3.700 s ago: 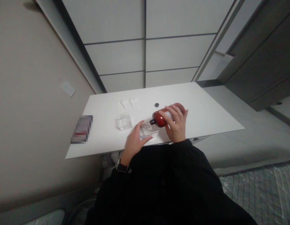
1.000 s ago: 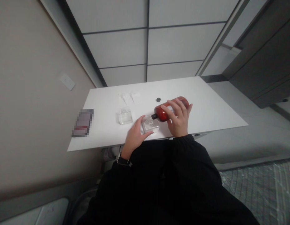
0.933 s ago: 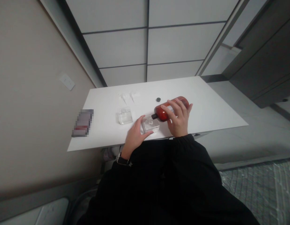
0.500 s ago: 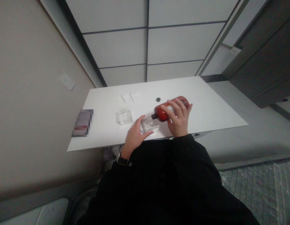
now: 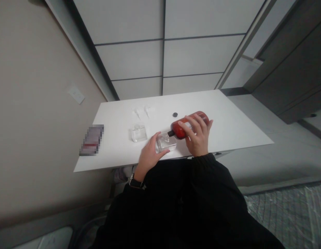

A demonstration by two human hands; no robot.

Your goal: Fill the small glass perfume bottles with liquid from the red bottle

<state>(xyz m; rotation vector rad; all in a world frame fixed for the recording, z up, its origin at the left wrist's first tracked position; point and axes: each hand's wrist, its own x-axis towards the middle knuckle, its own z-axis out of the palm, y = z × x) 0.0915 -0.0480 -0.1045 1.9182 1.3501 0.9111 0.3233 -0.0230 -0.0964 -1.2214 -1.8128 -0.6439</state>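
My left hand [image 5: 151,152] is closed round the left side of a clear glass bottle [image 5: 167,142] near the table's front edge. In my right hand [image 5: 198,135] lies a large red-brown bottle [image 5: 179,129], tipped almost flat, its black neck pointing left over the mouth of the glass bottle. Whether the neck touches the glass I cannot tell, nor whether liquid runs out. A second clear glass bottle [image 5: 139,133] stands to the left, apart from my hands. Behind the red-brown bottle lies a small black cap [image 5: 175,114].
Two white pump heads [image 5: 147,111] lie at the back of the white table [image 5: 235,128]. A blurred-out flat object [image 5: 92,140] is at the table's left end. A wall with a socket [image 5: 76,94] stands to the left, panelled doors [image 5: 137,58] behind.
The view has tilted up slightly, so everything sits a little lower in the picture. Both hands keep their holds, and the red-brown bottle stays tipped over the glass bottle.
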